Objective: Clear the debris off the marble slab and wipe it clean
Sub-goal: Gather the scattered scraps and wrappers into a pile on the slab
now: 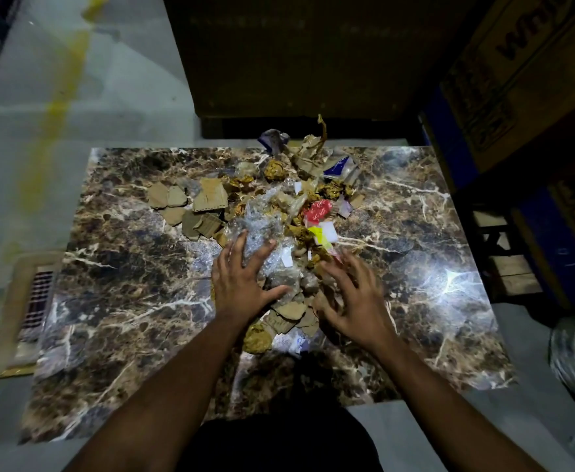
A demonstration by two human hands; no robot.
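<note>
On the marble slab (116, 301), debris pile (279, 212) runs from far edge, at the dark cabinet (296, 56), down the middle toward the near edge. Judged early: nothing looks cleared, wiping not begun, no cloth seen. Bare marble left and right of pile gives sweeping room; left edge open to floor, right edge close to cardboard boxes (524, 73). Cardboard scraps (190, 202) left of pile centre; clear plastic wrap (262, 229) in it. Left hand (242, 284) open, fingers spread, resting on wrap. Right hand (354, 298) blurred, fingers loosely bent over scraps, seems to grip nothing.
</note>
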